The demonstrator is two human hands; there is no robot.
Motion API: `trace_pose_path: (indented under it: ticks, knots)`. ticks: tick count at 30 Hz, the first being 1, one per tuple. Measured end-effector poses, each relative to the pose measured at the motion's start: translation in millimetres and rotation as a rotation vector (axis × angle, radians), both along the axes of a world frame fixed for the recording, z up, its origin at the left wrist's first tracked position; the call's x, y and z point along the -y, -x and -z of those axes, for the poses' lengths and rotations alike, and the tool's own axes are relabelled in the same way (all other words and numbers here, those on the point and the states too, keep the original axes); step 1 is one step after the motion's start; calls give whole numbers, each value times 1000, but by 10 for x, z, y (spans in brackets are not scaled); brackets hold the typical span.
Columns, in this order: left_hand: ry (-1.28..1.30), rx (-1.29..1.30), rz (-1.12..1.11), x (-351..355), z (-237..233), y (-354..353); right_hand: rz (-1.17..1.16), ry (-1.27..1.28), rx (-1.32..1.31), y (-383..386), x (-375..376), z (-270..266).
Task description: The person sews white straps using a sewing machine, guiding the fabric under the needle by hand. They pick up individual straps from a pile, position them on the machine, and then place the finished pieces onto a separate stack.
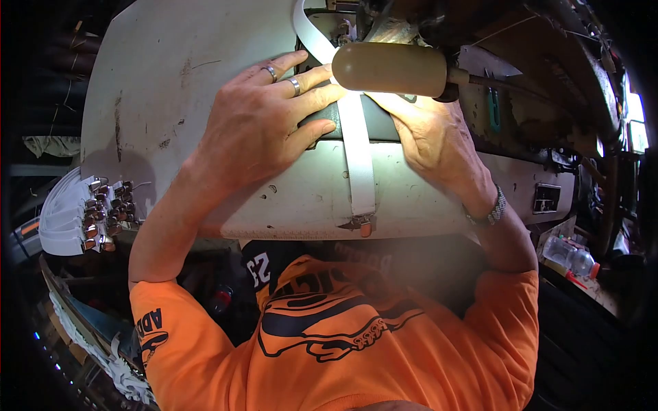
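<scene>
A white strap [358, 161] runs down over a dark flat piece [380, 123] on the pale worn table, and its lower end carries a metal clip [366, 227] near the table's front edge. My left hand [264, 113], with two rings, lies on the left part of the dark piece, fingers spread and fingertips by the strap. On the other side, my right hand [435, 130] rests at the dark piece's right edge; its fingertips are partly hidden behind the lamp-like rounded part [391, 68] of the machine.
A bundle of white straps with metal clips [99, 212] hangs at the table's left edge. The machine's dark arm [569, 75] spans the upper right. A teal tool [493, 109] lies beside it. Plastic bottles [569, 257] stand at the far right.
</scene>
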State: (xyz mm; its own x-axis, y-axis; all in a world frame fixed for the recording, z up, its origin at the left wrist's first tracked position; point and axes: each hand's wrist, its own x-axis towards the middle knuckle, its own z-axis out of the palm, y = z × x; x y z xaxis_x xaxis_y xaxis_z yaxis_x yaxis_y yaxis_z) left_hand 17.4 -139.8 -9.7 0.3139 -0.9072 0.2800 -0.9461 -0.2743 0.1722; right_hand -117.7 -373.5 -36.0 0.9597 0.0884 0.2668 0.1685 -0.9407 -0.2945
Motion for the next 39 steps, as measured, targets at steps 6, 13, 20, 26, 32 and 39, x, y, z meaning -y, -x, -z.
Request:
trace_pose_path:
  ticks: [6,13,20,26,32,39]
  knots:
    - [74,-12,18,42,-8,-9,7,-29,19,-1,-7,-9]
    - [126,-28,21,29,27,-65,-9,10,-12,-11,-8,-25]
    - [78,-36,15,17,44,-125,-3,13,-15,-7,-12,-19]
    - [53,-31,33,15,39,-137,19,-27,-63,8,-34,-53]
    - [63,-71,40,42,20,-104,26,-40,-52,8,-39,-59]
    - [45,-58,17,58,12,-73,7,-89,-136,108,-42,-245]
